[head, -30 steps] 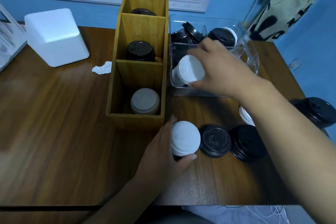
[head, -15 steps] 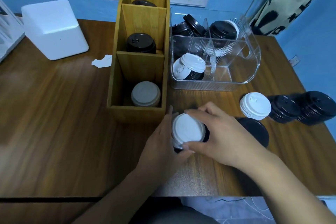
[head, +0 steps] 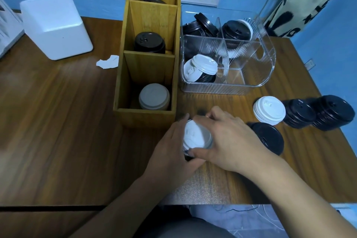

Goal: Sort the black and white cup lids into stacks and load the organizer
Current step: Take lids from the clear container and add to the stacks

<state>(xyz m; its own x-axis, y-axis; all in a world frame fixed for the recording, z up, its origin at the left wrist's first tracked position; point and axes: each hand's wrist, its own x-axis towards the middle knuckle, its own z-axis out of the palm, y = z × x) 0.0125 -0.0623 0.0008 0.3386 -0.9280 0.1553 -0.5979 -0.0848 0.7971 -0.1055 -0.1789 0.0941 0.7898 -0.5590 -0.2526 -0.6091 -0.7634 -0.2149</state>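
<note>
White lid stack (head: 195, 138), lower centre: left hand (head: 170, 152) and right hand (head: 233, 141) both curl round it. Change: the right hand fetched one white lid from the clear bin (head: 251, 83), upper right, and is now seating it, so the stack gains one. Wooden organizer (head: 146, 118): three compartments, two black, one white. Right of frame: one white pile (head: 269, 110), three black.

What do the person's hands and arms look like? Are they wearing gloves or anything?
No gloves. The left hand and the right hand are both bare, and I can see no rings on the fingers. The arms behind them are bare too, right to the picture's edge, so no sleeves show. No watch or bracelet shows on either wrist.
</note>
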